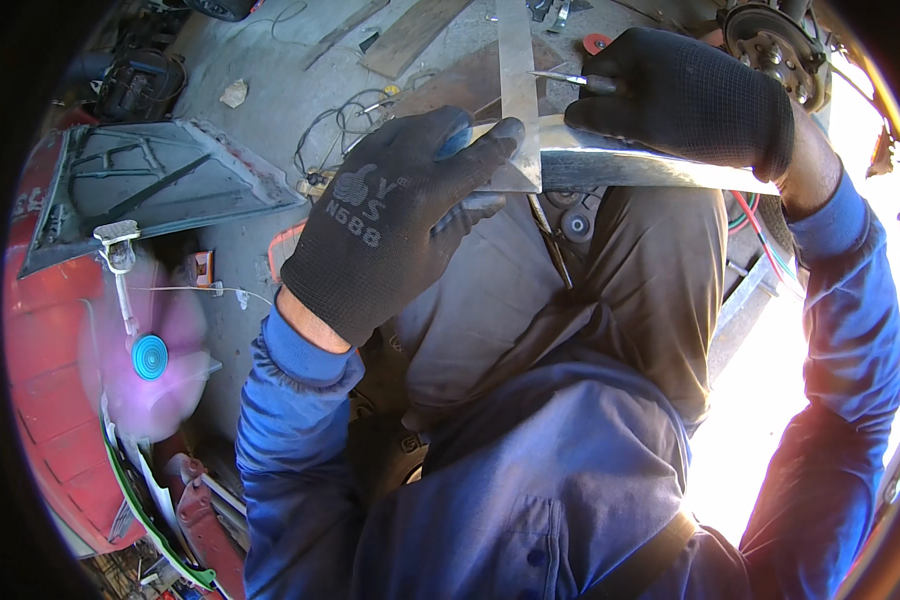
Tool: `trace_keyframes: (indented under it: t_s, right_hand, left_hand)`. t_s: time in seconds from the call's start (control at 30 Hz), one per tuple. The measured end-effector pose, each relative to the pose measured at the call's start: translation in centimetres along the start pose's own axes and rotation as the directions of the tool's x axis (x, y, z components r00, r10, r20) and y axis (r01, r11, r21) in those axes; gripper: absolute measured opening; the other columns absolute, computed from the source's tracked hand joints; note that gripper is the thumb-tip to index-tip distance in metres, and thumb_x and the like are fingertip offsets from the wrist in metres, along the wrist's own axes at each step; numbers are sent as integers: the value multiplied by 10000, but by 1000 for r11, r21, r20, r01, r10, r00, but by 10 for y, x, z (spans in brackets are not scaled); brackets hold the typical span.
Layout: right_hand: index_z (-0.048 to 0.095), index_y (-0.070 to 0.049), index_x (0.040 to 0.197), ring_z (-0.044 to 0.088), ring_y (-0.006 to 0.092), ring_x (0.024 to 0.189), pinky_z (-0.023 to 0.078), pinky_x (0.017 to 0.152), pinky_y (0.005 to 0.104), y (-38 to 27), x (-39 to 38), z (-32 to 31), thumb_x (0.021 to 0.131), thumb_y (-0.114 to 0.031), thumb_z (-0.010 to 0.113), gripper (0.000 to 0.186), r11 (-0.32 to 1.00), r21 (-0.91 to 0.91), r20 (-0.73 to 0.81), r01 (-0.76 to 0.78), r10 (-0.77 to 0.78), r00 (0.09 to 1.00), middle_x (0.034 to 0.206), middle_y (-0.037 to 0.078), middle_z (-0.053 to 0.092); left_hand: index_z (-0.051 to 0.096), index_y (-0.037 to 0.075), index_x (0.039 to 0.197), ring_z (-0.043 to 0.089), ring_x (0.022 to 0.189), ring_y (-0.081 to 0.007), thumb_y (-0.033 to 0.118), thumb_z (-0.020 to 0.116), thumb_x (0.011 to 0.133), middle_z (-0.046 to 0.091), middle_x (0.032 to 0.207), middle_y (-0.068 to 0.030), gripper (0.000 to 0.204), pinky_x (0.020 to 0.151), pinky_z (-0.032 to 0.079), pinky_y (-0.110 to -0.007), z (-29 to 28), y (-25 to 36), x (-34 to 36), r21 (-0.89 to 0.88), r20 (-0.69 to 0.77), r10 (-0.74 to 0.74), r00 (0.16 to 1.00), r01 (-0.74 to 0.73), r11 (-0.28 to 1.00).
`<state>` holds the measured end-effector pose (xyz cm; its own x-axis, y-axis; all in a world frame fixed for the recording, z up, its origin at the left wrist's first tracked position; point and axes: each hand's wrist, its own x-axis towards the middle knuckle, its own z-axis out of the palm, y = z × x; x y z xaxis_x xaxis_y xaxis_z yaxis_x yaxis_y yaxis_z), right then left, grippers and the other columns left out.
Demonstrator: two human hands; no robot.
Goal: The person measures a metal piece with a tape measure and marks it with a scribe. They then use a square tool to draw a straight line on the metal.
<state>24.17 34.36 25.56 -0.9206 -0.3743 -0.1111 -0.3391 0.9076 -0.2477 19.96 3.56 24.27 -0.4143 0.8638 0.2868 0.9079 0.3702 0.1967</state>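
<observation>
My left hand (400, 210), in a black work glove, presses a flat metal square (517, 80) onto a curved sheet-metal piece (610, 172) above my knees. Its thumb and fingers close over the square's corner and the piece's left end. One arm of the square points away from me, past the piece's far edge. In my gloved right hand (695, 100) is a thin pointed marking tool (565, 77), pinched with its tip leftward at the square's long arm. The exact kind of this tool cannot be made out. The right hand rests over the metal piece's far edge.
A fan with blurred pink blades (150, 357) spins at the left, beside a red vehicle body (60, 370) and a grey metal panel (160, 185). Cables (340, 120) and wooden boards (410, 40) lie on the floor ahead. A wheel hub (775, 55) stands far right.
</observation>
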Motion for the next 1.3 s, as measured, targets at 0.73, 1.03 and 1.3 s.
trace_keyframes:
  t_s: [0.73, 1.03, 1.3]
  right_hand:
    - [809, -13, 1194, 796, 319, 877, 635, 836, 414, -43, -16, 3, 989, -418, 826, 454, 970, 74, -137, -232, 240, 961, 981, 191, 806]
    - [820, -33, 1229, 803, 316, 875, 635, 832, 418, -49, -18, 11, 985, -408, 833, 447, 966, 94, -171, -240, 253, 952, 987, 182, 822]
    - [816, -13, 1189, 800, 321, 873, 622, 825, 413, -46, -17, 12, 990, -453, 822, 482, 958, 101, -165, -267, 281, 945, 979, 200, 807]
  left_hand:
    - [683, 204, 1512, 643, 1224, -379, 190, 893, 867, 660, 1349, -170, 679, 1040, 535, -493, 20, 10, -20, -4, -56, 4, 998, -5, 1000]
    - [697, 186, 1499, 639, 1195, -369, 171, 924, 830, 656, 1308, -166, 707, 1015, 541, -477, 25, 7, -24, 0, -55, 40, 998, -40, 999]
    - [723, 180, 1471, 650, 1156, -373, 186, 950, 799, 663, 1273, -176, 709, 990, 552, -468, 27, 4, -20, -34, -75, 29, 997, -32, 999]
